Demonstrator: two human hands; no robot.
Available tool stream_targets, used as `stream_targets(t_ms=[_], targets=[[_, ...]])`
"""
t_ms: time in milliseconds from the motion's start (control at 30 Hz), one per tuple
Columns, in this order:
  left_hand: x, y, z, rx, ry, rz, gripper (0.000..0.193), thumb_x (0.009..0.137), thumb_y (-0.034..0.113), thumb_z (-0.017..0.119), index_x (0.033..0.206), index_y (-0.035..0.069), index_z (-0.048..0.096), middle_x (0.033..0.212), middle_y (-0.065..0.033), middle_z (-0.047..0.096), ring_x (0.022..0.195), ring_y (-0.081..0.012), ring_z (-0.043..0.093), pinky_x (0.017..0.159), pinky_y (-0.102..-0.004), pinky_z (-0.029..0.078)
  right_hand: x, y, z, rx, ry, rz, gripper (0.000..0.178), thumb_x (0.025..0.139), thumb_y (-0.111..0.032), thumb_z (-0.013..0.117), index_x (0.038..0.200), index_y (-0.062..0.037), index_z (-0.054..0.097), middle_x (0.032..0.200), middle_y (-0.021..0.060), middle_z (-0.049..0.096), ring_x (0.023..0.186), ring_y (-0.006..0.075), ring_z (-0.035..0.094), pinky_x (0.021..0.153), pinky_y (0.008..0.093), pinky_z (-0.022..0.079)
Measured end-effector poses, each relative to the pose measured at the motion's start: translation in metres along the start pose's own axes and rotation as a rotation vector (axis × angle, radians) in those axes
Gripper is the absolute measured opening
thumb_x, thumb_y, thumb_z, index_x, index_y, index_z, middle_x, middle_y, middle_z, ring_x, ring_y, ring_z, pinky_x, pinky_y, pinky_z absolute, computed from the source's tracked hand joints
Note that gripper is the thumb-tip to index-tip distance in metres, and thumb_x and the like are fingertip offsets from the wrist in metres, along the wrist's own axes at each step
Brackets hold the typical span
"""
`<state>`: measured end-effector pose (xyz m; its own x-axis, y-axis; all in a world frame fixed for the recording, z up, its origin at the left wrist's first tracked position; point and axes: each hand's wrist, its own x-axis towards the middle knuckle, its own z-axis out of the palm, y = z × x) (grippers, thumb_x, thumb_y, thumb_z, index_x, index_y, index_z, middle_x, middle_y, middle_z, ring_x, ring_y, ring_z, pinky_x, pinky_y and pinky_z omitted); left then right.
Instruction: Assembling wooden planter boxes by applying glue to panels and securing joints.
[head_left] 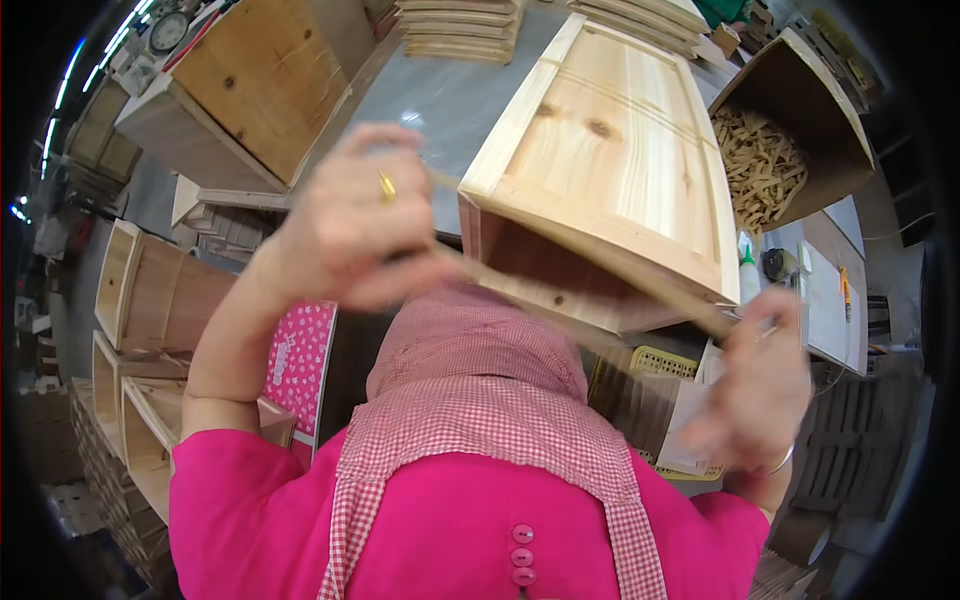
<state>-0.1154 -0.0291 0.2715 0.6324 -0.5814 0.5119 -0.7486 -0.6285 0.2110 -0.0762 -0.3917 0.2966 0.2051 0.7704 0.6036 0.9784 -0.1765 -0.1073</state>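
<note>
A tan rubber band [610, 262] is stretched between my two raised hands, across the near open end of a pale wooden box [610, 150]. My left hand [360, 225], with a gold ring, is closed on one end of the band, left of the box. At the box's near right corner, my right hand [755, 385] is closed on the other end and blurred by motion. The box lies on the grey table [440, 110], its framed panel facing up. Thin bands cross its far part. Inside, the box is dark, showing bare wood.
A cardboard carton [835, 130] of loose rubber bands [758, 165] stands right of the box. Near it are a green-capped bottle [748, 265] and a yellow basket [668, 362]. Stacked panels [460, 30] lie behind. More wooden boxes [165, 285] are at left, with a pink patterned board [300, 365].
</note>
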Motion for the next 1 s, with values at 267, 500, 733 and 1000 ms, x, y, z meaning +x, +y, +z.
stream_targets(t_ms=[267, 500, 733, 1000], targets=[[-0.055, -0.053, 0.047, 0.36, 0.037, -0.039, 0.033, 0.071, 0.02, 0.083, 0.07, 0.01, 0.051, 0.082, -0.0028, 0.058, 0.093, -0.0191, 0.064, 0.104, -0.0491, 0.046, -0.12, 0.058, 0.009, -0.146, 0.112, 0.496, 0.022, 0.086, 0.001, 0.054, 0.066, -0.0015, 0.045, 0.066, 0.0078, 0.05, 0.079, 0.0232, 0.065, 0.105, 0.0487, 0.037], [-0.017, -0.047, 0.024, 0.324, 0.053, 0.05, 0.021, 0.069, 0.006, 0.073, 0.07, 0.009, 0.052, 0.08, -0.004, 0.058, 0.089, -0.0201, 0.065, 0.102, -0.0491, 0.047, -0.086, 0.054, 0.004, -0.19, 0.072, 0.399, 0.023, 0.08, 0.001, 0.056, 0.063, -0.0014, 0.04, 0.063, 0.0067, 0.046, 0.075, 0.0245, 0.064, 0.106, 0.0503, 0.037], [0.042, -0.008, 0.025, -0.574, 0.264, 0.044, 0.034, 0.073, 0.013, 0.06, 0.101, -0.003, 0.071, 0.112, -0.0234, 0.068, 0.109, -0.0298, 0.066, 0.104, -0.0488, 0.045, 0.01, 0.008, 0.009, 0.043, 0.199, 0.084, 0.041, 0.09, -0.016, 0.06, 0.06, -0.0035, 0.035, 0.054, 0.0049, 0.037, 0.049, 0.0184, 0.038, 0.069, 0.0443, 0.044], [-0.017, -0.033, 0.065, -0.368, 0.221, -0.204, 0.07, 0.096, 0.054, 0.048, 0.132, -0.005, 0.06, 0.137, -0.0247, 0.058, 0.136, -0.0393, 0.048, 0.113, -0.0467, 0.036, 0.008, 0.007, 0.032, 0.045, 0.49, 0.304, 0.058, 0.095, -0.04, 0.064, 0.06, -0.0041, 0.035, 0.053, 0.0025, 0.031, 0.048, 0.0184, 0.029, 0.051, 0.0351, 0.03]])
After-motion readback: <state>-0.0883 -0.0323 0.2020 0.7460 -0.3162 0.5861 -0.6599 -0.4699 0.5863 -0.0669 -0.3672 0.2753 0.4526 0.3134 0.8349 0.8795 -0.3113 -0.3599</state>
